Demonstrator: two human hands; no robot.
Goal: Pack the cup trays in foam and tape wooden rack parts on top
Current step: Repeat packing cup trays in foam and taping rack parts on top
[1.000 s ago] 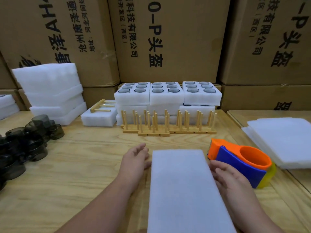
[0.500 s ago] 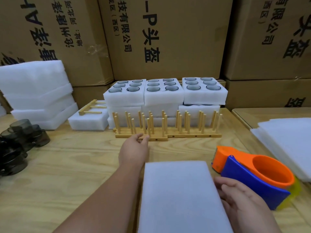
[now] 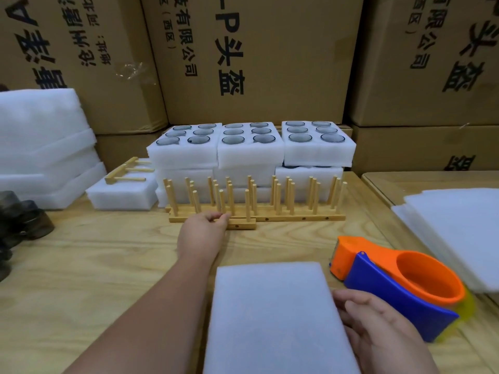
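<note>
A white foam block (image 3: 275,317) lies flat on the table in front of me. My right hand (image 3: 378,333) rests against its right edge with relaxed fingers. My left hand (image 3: 204,233) is stretched forward and its fingers curl on the nearest wooden rack part (image 3: 240,221), a base bar with upright pegs. More pegged rack parts (image 3: 283,209) stand in a row behind it. Behind those, three foam trays with cups (image 3: 251,147) sit on stacked foam.
An orange and blue tape dispenser (image 3: 394,282) lies right of the foam block. Thin foam sheets (image 3: 456,230) are at the right, dark cups (image 3: 24,225) at the left, a foam stack (image 3: 43,147) behind them. A foam block with wooden pieces (image 3: 124,193) sits mid-left. Cardboard boxes line the back.
My left hand left the foam block's left edge and reached forward to the nearest wooden rack part, taking hold of it. My right hand stayed at the block's right edge.
</note>
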